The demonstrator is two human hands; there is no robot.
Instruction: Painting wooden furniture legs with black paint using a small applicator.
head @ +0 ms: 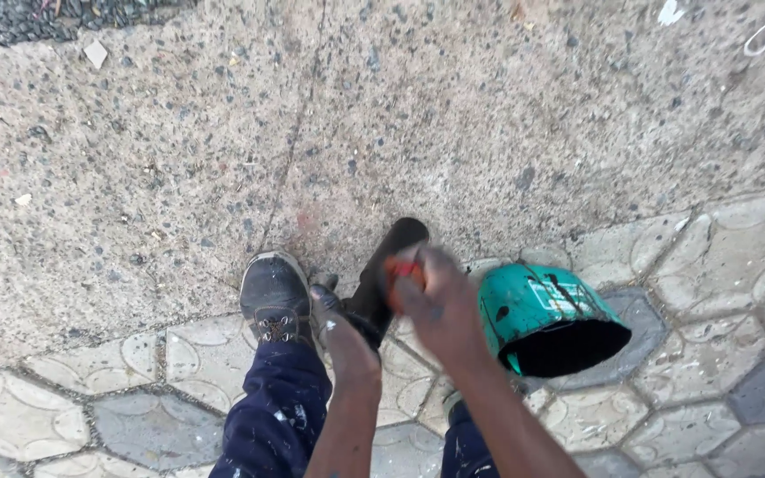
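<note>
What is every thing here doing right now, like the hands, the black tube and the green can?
left hand: gripping the lower end of the black tube
right hand: blurred, closed on an orange thing
orange thing: pressed against the tube
black tube: tilted, top end off the ground
green can: lying tipped, dark open mouth showing
shoe: flat on the ground

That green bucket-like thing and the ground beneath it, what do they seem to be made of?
The green container looks like painted metal or hard plastic; I cannot tell which. Its glossy teal skin is scuffed and streaked black, and the inside is dark. The rough ground looks like pebbly concrete, cracked and matte. The paving tiles look like pale moulded cement with curved grooves.
</note>
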